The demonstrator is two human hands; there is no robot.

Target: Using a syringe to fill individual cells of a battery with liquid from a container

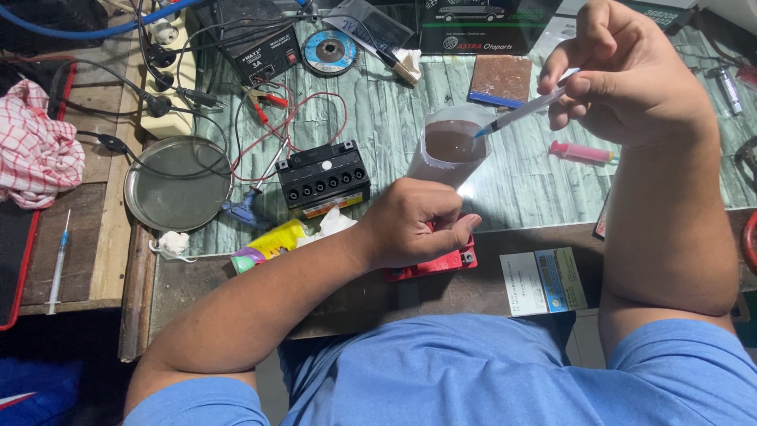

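Left hand (414,225) grips red part (441,263); right hand (623,75) pinches syringe (524,110).

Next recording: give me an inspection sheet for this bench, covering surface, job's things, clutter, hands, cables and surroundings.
Surface: green patterned tabletop with a worn wooden front edge.
Job's things: syringe with its tip at a white cup of brown liquid; red part at the bench edge.
Clutter: black multi-port block, round metal tray, pink syringe, grinding disc, checked cloth, spare syringe, printed card.
Hands: right hand pinches the syringe; left hand is closed over the red part.
Cables: black leads and red clip wires tangled around a power strip.
Surroundings: boxes along the back; the person's blue shirt below.
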